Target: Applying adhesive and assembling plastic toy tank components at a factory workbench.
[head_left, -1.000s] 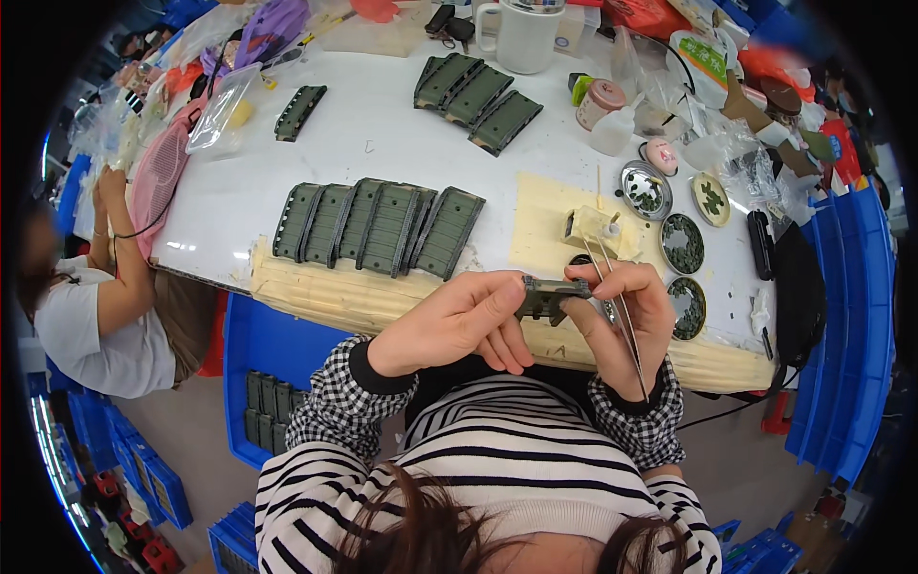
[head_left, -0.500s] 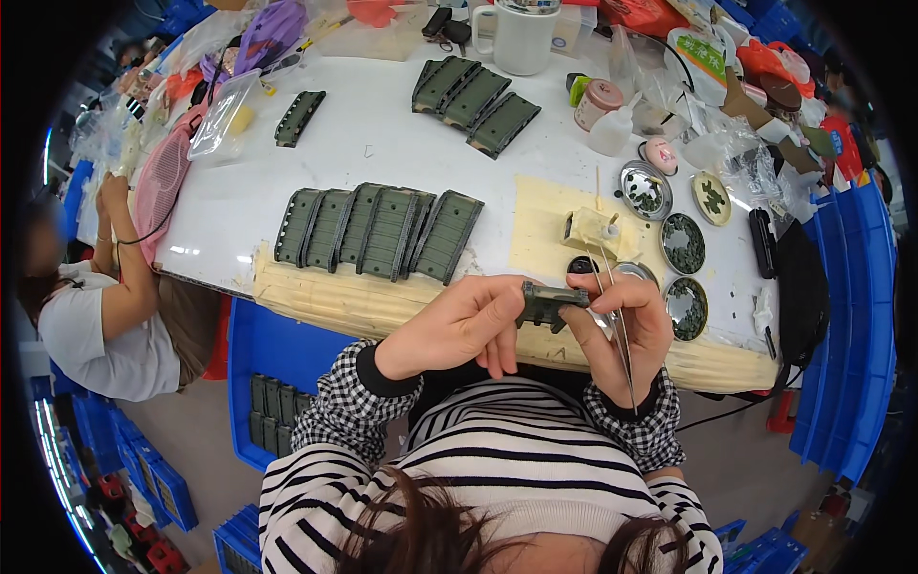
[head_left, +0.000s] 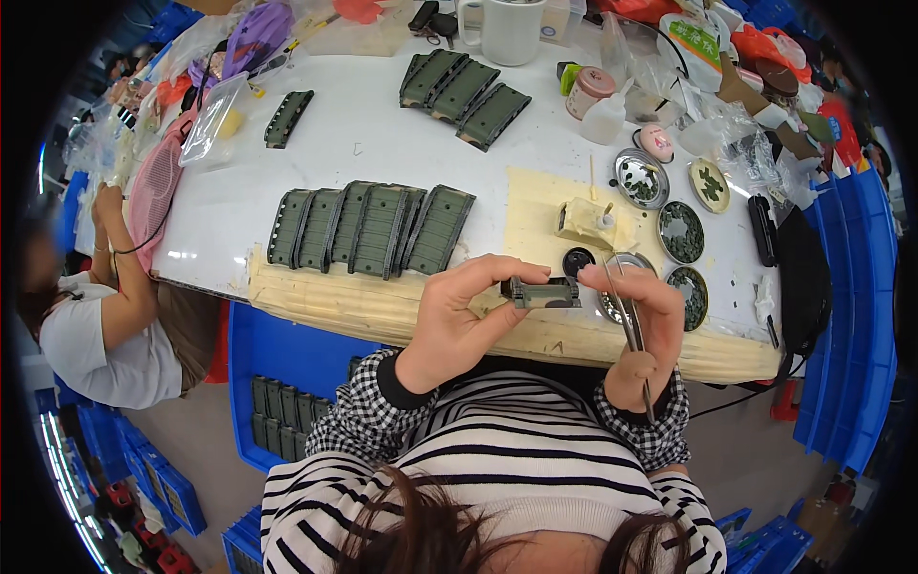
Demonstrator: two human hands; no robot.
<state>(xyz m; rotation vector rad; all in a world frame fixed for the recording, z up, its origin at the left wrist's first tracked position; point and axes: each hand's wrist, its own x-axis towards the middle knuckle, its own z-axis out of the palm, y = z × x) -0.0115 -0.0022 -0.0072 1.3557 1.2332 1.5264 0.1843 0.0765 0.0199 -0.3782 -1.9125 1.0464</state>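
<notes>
Co-worker point(head_left: 120, 330) in white seated off to the left, blue trays point(head_left: 851, 325) along the right. White table point(head_left: 330, 143), clutter round its far edges. Tan strip point(head_left: 316, 289) on the front edge, probably to protect it or cushion forearms. Blue bin point(head_left: 277, 335) sits below the edge, left side, green parts inside; likely parked low to save table room.

Curved green panels point(head_left: 368, 230) lie close-packed left of centre, three more point(head_left: 464, 91) further back; reads as batches kept apart. Round dishes point(head_left: 628, 170) with green bits are on the right, beyond the right hand point(head_left: 652, 311), presumably for a short reach.

Left hand point(head_left: 459, 320) pinches one end of a dark green part point(head_left: 553, 295) between thumb and fingers, up over the front edge, likely to steady it in view. Right hand is wrapped round slim metal tweezers point(head_left: 628, 325), fingertip near the part's other end; contact and tip load, can't tell from here.
</notes>
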